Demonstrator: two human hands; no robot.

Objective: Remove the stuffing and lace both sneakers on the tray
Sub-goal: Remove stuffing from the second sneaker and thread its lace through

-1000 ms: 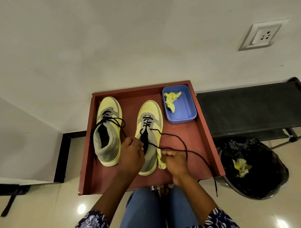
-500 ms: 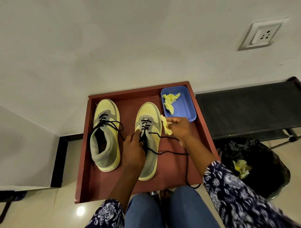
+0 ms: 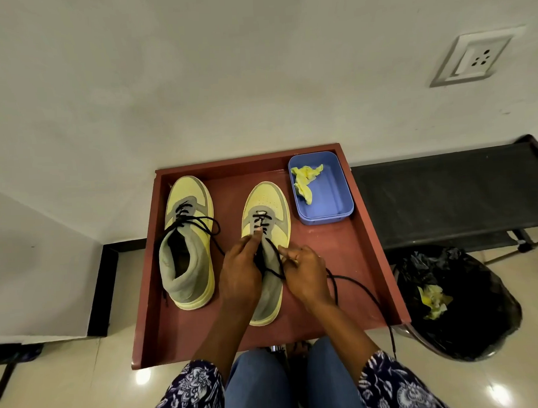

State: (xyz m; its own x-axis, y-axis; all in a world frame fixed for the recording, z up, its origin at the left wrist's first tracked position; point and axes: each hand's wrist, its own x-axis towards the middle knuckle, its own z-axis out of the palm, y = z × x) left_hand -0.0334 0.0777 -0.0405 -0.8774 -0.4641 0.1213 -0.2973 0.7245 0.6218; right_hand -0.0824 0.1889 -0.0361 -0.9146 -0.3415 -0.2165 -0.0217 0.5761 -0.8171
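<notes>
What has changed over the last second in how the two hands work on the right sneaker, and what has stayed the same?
The right hand, which half a second ago held yellow stuffing near the blue box, has come back to the right sneaker without it and now pinches the black lace. The left hand stays at the eyelets. The left sneaker, the tray and the stuffing in the box are unchanged.

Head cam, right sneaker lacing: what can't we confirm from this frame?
- Right sneaker opening, head view: covered by the left hand and right hand; any stuffing inside cannot be told.
- Upper eyelets: behind the fingers; how far the black lace is threaded is unclear.
- Lace tip: hangs past the tray edge, too thin to read.
- Left sneaker interior: dark shadow.
</notes>
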